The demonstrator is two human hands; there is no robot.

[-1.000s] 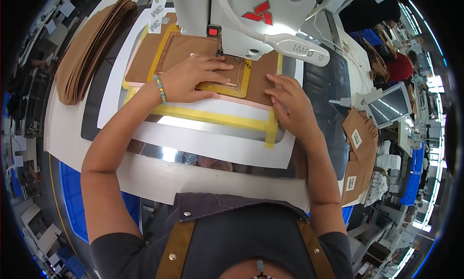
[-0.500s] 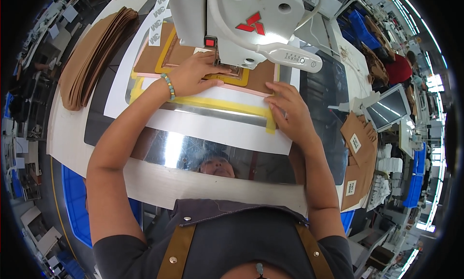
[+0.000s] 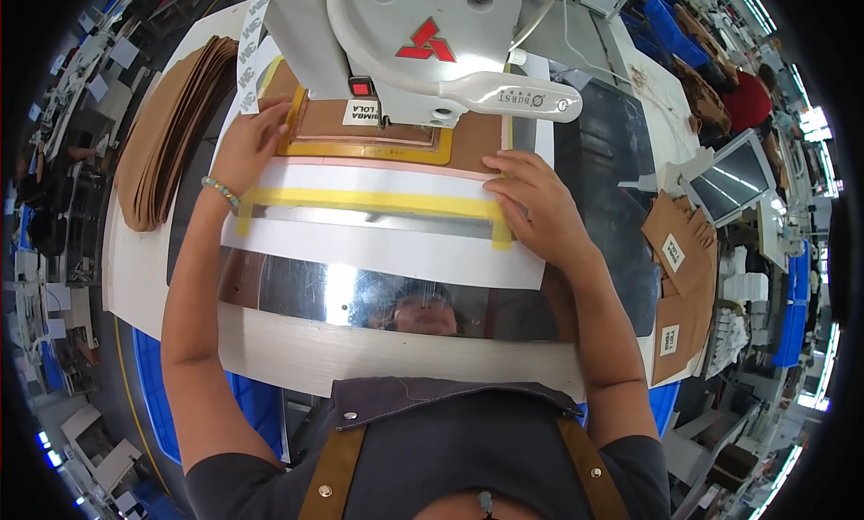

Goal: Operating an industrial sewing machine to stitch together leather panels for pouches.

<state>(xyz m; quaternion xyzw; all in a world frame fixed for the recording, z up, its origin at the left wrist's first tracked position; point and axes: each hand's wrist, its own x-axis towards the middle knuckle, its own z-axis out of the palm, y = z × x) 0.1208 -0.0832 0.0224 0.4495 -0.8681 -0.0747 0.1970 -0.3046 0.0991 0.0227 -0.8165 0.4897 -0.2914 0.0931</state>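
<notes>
A brown panel (image 3: 477, 146) with a pink lower edge lies on a white sheet (image 3: 414, 257), under the head of a sewing machine (image 3: 409, 65). On the panel rests a yellow rectangular frame (image 3: 378, 152), and a white printed label (image 3: 361, 113) shows inside it. My left hand (image 3: 245, 151), with a beaded bracelet at its wrist, is at the panel's left side, fingertips by the frame's left edge. My right hand (image 3: 540, 203) has its fingertips at the panel's lower right corner, fingers apart. Neither hand grips anything that I can see. The machine's needle area is partly hidden by its head.
Yellow tape (image 3: 378, 202) runs across the white sheet below the panel. A stack of brown pieces (image 3: 171, 128) stands at the left. Labelled brown pieces (image 3: 681, 326) lie at the right, near a tilted screen (image 3: 731, 180). A shiny metal plate (image 3: 297, 293) lies nearest me.
My left hand has moved left from beside the needle to the panel's left side, uncovering the label and frame. My right hand stays by the right corner. The view has shifted slightly.
</notes>
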